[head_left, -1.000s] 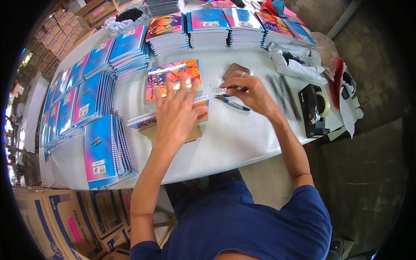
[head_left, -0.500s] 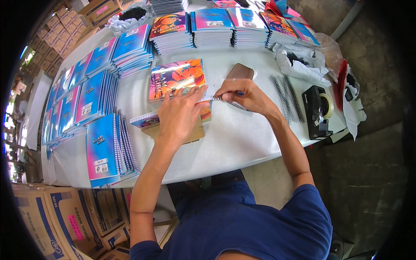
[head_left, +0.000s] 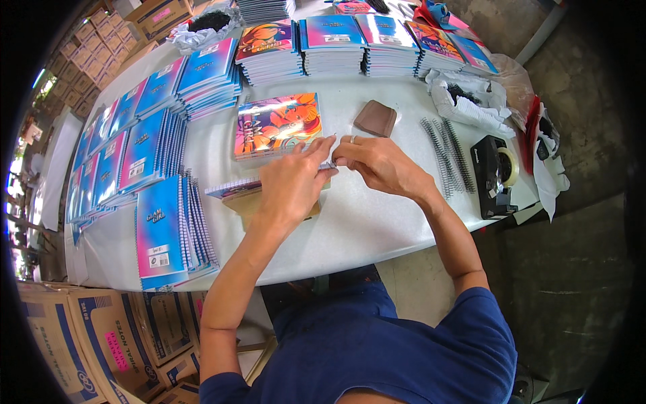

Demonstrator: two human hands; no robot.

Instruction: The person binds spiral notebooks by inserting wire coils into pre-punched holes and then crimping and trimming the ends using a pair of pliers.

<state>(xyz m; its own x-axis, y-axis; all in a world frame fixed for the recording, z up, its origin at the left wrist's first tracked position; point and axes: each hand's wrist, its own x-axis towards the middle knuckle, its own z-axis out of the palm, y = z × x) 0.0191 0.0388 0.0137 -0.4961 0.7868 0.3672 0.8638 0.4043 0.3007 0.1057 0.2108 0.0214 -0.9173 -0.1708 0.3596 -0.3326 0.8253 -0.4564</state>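
My left hand (head_left: 294, 178) presses over a spiral notebook (head_left: 233, 188), its fingers and thumb closed at the right end of the bound edge. Below this notebook, a brown board or block (head_left: 247, 207) shows partly under my wrist. My right hand (head_left: 377, 163) is pinched at the same end, where the wire spiral coil (head_left: 328, 165) comes out; the fingertips hide most of it. Just beyond my hands lies a stack of notebooks with orange illustrated covers (head_left: 278, 124). A dark brown flat piece (head_left: 375, 118) rests beyond my right hand.
Loose black coils (head_left: 447, 156) and a black tape dispenser (head_left: 494, 176) lie at the right. Blue-pink notebooks (head_left: 159, 219) line the left; more stacks (head_left: 334, 50) stand at the back. Crumpled white wrapping (head_left: 464, 97) holds black coils. Cardboard boxes (head_left: 111, 337) stand lower left.
My right hand has drawn in toward the left hand, hiding the coil length that showed between them. The brown piece beyond it is now more exposed.
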